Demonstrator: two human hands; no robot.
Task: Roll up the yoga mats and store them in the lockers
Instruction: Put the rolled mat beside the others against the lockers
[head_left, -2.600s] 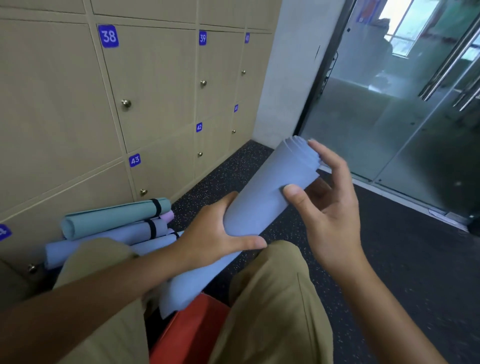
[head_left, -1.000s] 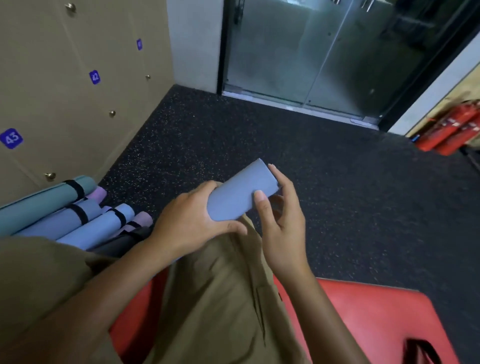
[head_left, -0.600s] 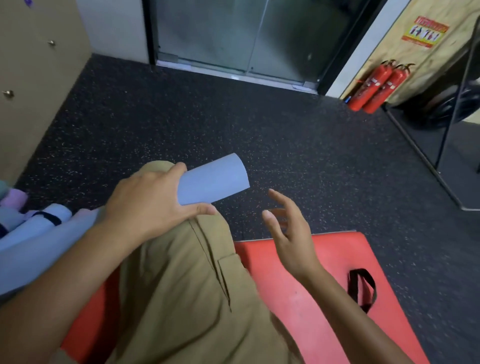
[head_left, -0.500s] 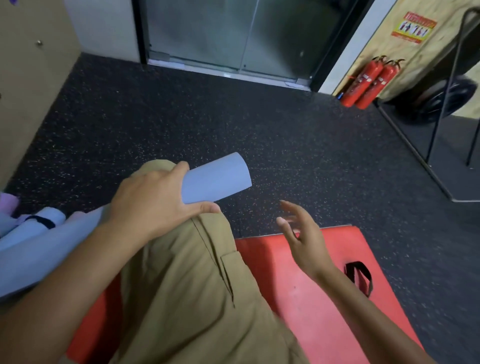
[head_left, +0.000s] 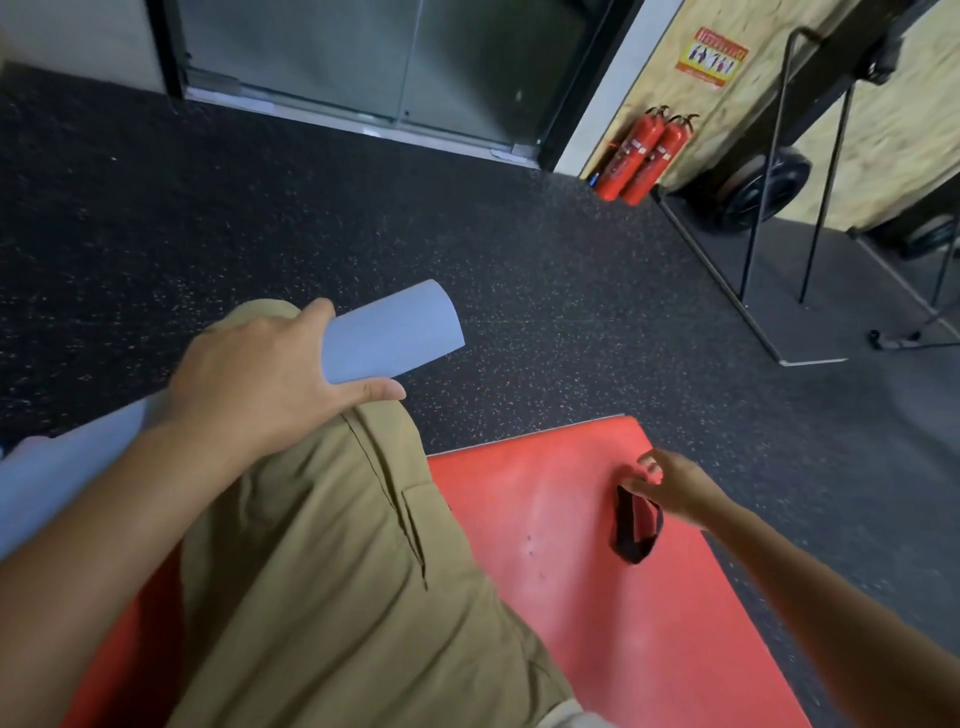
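Note:
A rolled light-blue yoga mat lies across my bent knee, one end pointing up and right, the other running off the left edge. My left hand grips it around the middle, thumb underneath. A black strap loop lies on the red mat I sit on. My right hand is down at the strap's upper end, fingers curled and pinching it. The lockers are out of view.
Dark speckled rubber floor spreads ahead. A glass door stands at the far side. Two red fire extinguishers lean against a chipboard wall. A black metal frame with wheels stands at the right.
My right hand let go of the rolled mat's end and dropped to the black strap on the red mat. My view swung right, away from the lockers and the stacked rolled mats.

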